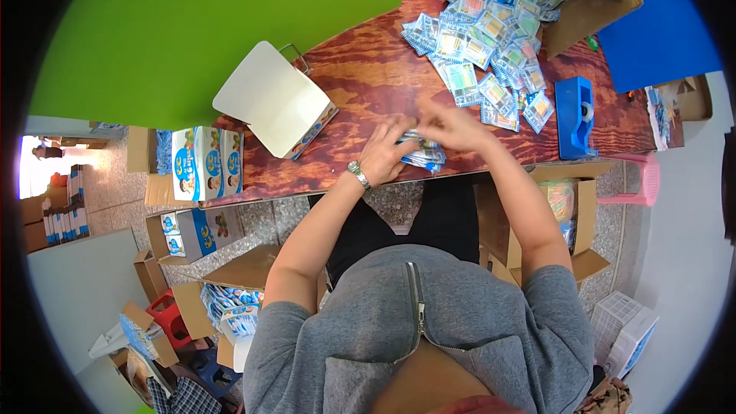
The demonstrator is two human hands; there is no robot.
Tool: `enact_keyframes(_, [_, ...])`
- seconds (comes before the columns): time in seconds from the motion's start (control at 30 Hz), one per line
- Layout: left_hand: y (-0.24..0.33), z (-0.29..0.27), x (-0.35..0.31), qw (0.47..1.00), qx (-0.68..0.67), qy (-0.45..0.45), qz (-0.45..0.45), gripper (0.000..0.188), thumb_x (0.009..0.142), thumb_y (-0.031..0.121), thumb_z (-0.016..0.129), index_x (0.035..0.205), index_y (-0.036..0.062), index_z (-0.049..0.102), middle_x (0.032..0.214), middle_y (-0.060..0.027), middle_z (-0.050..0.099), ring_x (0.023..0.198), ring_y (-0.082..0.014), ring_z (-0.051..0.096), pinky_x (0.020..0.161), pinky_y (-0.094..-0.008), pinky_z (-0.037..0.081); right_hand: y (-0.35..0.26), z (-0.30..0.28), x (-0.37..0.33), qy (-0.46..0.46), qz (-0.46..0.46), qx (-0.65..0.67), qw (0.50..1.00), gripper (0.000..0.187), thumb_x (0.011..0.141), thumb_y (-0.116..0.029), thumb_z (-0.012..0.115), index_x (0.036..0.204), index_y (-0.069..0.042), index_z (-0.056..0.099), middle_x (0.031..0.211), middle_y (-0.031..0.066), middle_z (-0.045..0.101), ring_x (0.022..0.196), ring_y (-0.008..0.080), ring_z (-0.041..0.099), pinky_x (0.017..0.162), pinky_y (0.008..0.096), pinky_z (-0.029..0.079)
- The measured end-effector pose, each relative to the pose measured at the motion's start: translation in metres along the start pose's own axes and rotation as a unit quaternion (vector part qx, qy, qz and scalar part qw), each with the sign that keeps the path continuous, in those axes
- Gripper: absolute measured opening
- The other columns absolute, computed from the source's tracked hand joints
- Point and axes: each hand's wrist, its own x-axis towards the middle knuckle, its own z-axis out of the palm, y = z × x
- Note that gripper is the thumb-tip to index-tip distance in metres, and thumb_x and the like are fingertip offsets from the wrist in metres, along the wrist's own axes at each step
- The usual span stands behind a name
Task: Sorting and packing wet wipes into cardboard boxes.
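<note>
At the table's near edge, my left hand [382, 150], with a watch on its wrist, closes around a small stack of blue-and-white sachets [426, 156]. My right hand [455, 129] hovers at the top of the same stack; its fingertips are blurred, so whether they pinch a sachet cannot be told. Beyond it, a heap of loose sachets [494, 27] spills from a tipped cardboard box [594, 4] onto the red-brown table [360, 61]. An open white carton [285, 111] lies left of my hands, its lid folded back.
A blue tape dispenser [573, 119] stands at the table's right. Printed cartons [207, 162] sit at the left end. Below the edge are an open box of packets [230, 303] on the left and another cardboard box [579, 215] on the right, near a pink stool [642, 180].
</note>
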Motion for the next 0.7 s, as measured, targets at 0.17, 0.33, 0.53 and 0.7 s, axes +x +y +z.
enact_keyframes(0.17, [0.000, 0.001, 0.006, 0.998, -0.042, -0.040, 0.003, 0.042, 0.066, -0.001, 0.071, 0.106, 0.0104, 0.064, 0.132, -0.0127, 0.054, 0.113, -0.0347, 0.053, 0.094, -0.0434, 0.049, 0.050, -0.030, 0.015, 0.375, 0.115, -0.330, 0.859, 0.071, 0.080, -0.032, 0.077, 0.139, -0.005, 0.045, 0.109, 0.0224, 0.065, 0.097, 0.0386, 0.066, 0.083, 0.0486, 0.053])
enact_keyframes(0.33, [-0.003, -0.002, 0.008, 0.997, -0.057, -0.046, 0.014, 0.045, 0.066, -0.002, 0.072, 0.109, 0.0112, 0.062, 0.135, -0.0134, 0.052, 0.116, -0.0361, 0.052, 0.096, -0.0440, 0.048, 0.058, -0.033, 0.013, 0.410, 0.035, -0.195, 0.890, 0.063, 0.083, -0.012, 0.069, 0.141, -0.004, 0.044, 0.109, 0.0249, 0.065, 0.096, 0.0432, 0.064, 0.081, 0.0483, 0.051])
enact_keyframes(0.53, [0.005, 0.010, 0.011, 0.988, -0.114, 0.070, -0.082, 0.087, 0.061, -0.002, 0.076, 0.141, 0.0160, 0.048, 0.150, -0.0185, 0.038, 0.134, -0.0452, 0.039, 0.108, -0.0488, 0.041, 0.022, 0.012, -0.001, 0.109, -0.058, -0.186, 0.975, 0.036, 0.094, -0.019, 0.058, 0.127, -0.006, 0.059, 0.109, 0.0249, 0.065, 0.101, 0.0426, 0.063, 0.085, 0.0490, 0.050])
enact_keyframes(0.7, [0.004, -0.005, 0.018, 0.996, 0.025, -0.061, -0.054, 0.087, 0.061, 0.008, 0.077, 0.143, 0.0141, 0.047, 0.135, -0.0154, 0.052, 0.130, -0.0391, 0.046, 0.106, -0.0487, 0.042, -0.002, 0.006, -0.020, 0.102, -0.014, -0.042, 0.994, 0.038, 0.100, -0.030, 0.050, 0.130, -0.007, 0.056, 0.112, 0.0209, 0.068, 0.106, 0.0393, 0.064, 0.091, 0.0467, 0.050])
